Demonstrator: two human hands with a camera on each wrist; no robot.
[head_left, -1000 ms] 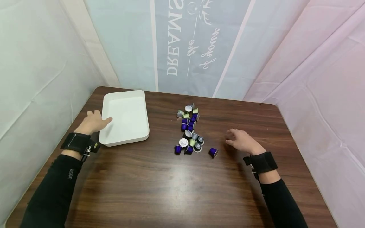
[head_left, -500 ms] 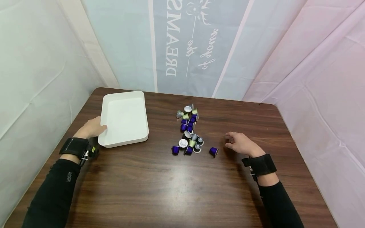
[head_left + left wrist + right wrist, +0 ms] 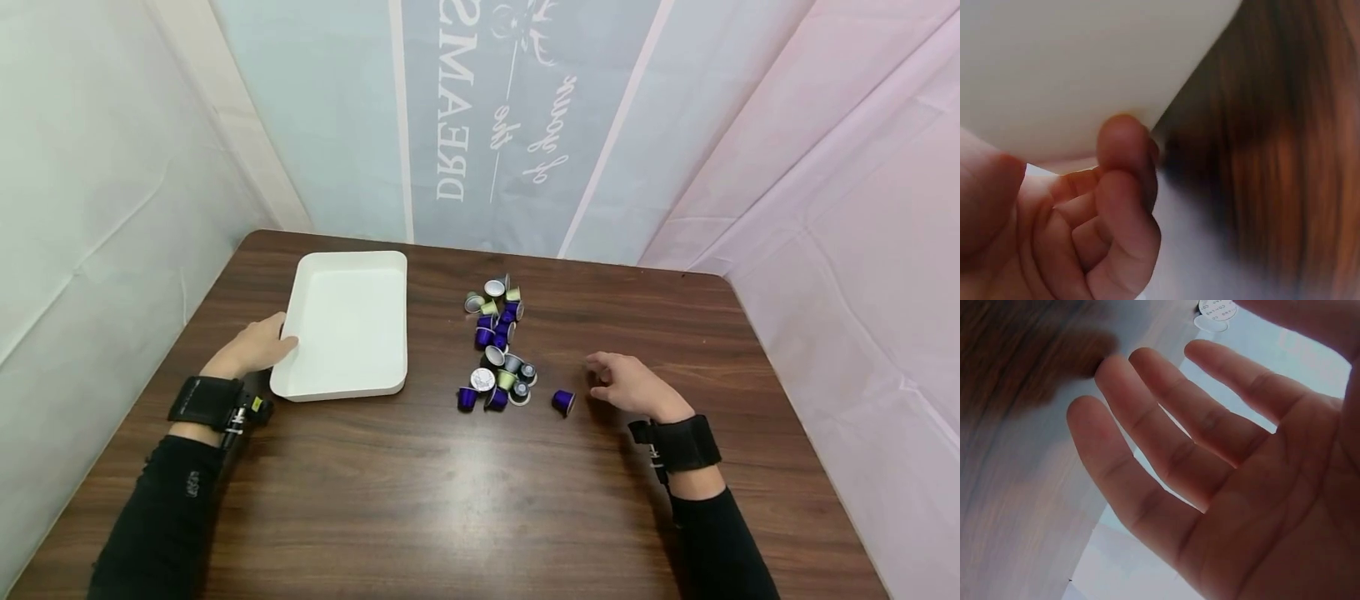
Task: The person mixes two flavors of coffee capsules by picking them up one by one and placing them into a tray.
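The shallow white tray (image 3: 341, 392) with rounded corners, seemingly plastic, lies at the left of the dark brown wood-grain tabletop (image 3: 465, 492); it is best moved flat and slowly, so that the cluster of small purple, green and grey capsules (image 3: 500, 341) to its right is not bumped. Its left wall is pinched by the left hand (image 3: 258, 344), with the thumb laid over the rim. Nothing is held by the right hand (image 3: 632, 386), whose loosely bent fingers are spread apart near a lone purple cup-shaped capsule (image 3: 563, 402).
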